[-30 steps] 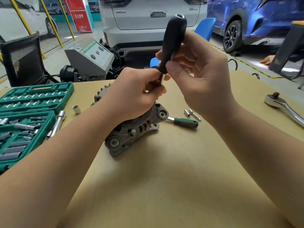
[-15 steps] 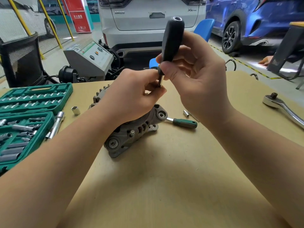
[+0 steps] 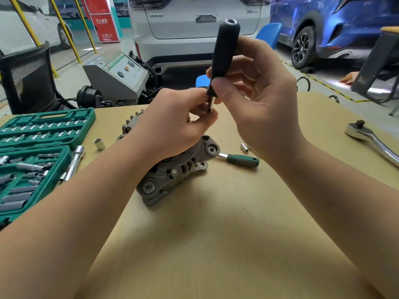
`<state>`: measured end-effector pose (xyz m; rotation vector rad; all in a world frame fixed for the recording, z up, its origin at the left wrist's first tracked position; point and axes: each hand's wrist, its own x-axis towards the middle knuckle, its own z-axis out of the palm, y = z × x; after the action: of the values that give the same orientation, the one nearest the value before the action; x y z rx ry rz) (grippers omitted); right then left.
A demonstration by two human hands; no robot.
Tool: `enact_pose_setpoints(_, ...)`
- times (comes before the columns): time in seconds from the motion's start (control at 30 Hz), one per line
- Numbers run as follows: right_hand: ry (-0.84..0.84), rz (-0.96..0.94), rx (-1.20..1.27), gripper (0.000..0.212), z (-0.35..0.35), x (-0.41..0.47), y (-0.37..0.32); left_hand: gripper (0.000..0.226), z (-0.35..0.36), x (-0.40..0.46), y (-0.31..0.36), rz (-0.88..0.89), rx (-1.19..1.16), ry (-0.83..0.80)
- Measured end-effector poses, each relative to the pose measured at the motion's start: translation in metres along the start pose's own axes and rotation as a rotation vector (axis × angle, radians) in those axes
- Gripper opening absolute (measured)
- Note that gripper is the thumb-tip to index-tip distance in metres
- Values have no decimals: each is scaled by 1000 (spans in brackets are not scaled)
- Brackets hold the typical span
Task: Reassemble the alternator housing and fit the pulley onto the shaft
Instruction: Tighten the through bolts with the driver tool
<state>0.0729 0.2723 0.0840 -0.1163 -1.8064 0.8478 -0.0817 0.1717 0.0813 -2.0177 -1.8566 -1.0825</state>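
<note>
**Head view: driver handle held over alternator housing**

Head camera is showing both hands raised above the alternator housing (image 3: 172, 169), which is lying on its side on the brown table (image 3: 216, 244), near the centre and left of the green-handled tool (image 3: 243, 160). The right hand (image 3: 265, 104) is gripping the black driver handle (image 3: 224, 59) upright, thumb and fingers curled round its lower part. The left hand (image 3: 172, 126) is pinching at the metal shank (image 3: 211, 104) below the handle, fingers curled tight; what sits at the tip is hidden. No pulley is identifiable.

Surroundings:
- Green socket case (image 3: 38, 152) is lying open at the left edge, with an extension bar (image 3: 74, 162) just beside it.
- One loose socket (image 3: 99, 144) is standing between case and housing.
- Small sockets (image 3: 244, 147) are lying just beyond the green-handled tool.
- Ratchet wrench (image 3: 371, 139) is resting at the far right.
- White car (image 3: 198, 29) and blue car (image 3: 334, 24) are standing beyond the table.
</note>
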Motion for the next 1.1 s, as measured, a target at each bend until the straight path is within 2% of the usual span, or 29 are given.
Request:
enact_pose_setpoints(0.1,36,19,-9,41,1,0,-1,28,0,1,-1,-2,15,38)
enact_pose_setpoints(0.27,-14,4,26,31,-1,-1,1,22,1,1,-1,18,35,7)
enact_pose_setpoints(0.4,-15,11,6,44,-1,0,0,22,-1,1,0,2,14,-2)
enact_pose_setpoints(0.47,7,29,-6,42,0,0,0,19,-1,1,1,13,5,11)
enact_pose_setpoints(0.57,34,35,-21,40,2,0,-2,29,-1,2,1,15,17,37)
enact_pose_setpoints(0.7,-23,17,-4,28,1,-1,0,23,-1,2,0,5,38,16)
enact_pose_setpoints(0.83,-56,7,-25,40,0,0,0,20,-1,1,0,-15,7,15)
enact_pose_setpoints(0.9,-35,21,-36,40,0,0,0,16,-1,1,0,4,10,24)
enact_pose_setpoints(1.0,-9,28,-45,38,2,0,0,27,-1,1,-1,4,17,34)
enact_pose_setpoints(1.1,-21,27,-15,34,2,-1,2,26,-2,1,0,4,14,35)
